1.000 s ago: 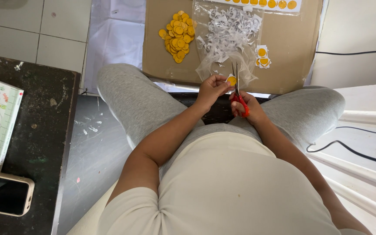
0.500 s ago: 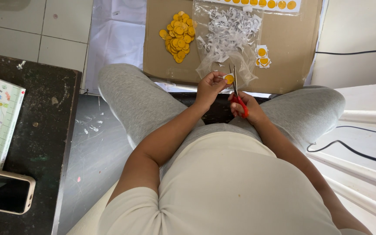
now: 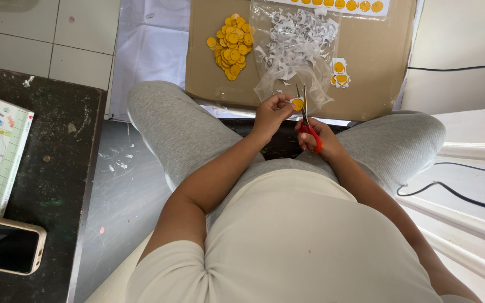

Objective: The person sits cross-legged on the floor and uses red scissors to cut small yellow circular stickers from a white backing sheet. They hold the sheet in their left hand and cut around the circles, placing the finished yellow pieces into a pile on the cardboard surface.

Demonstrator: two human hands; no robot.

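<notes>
My left hand (image 3: 272, 110) pinches a small yellow round sticker (image 3: 297, 104) on white paper, above my lap. My right hand (image 3: 316, 138) grips red-handled scissors (image 3: 305, 115) whose blades point up and meet the sticker's edge. Just beyond lies a brown cardboard sheet (image 3: 371, 62) on the floor. On it sit a heap of cut yellow circles (image 3: 230, 46), a clear plastic bag of white paper scraps (image 3: 296, 47), two uncut stickers (image 3: 339, 73) and a strip of yellow stickers (image 3: 343, 5) at the top.
A dark table (image 3: 51, 151) stands at the left with a phone (image 3: 7, 252) and a printed sheet (image 3: 4, 151). White plastic (image 3: 152, 45) lies on the tiled floor. A black cable (image 3: 456, 193) runs at the right over white steps.
My hands have shifted only slightly; the left hand has turned the sticker a little against the scissor blades.
</notes>
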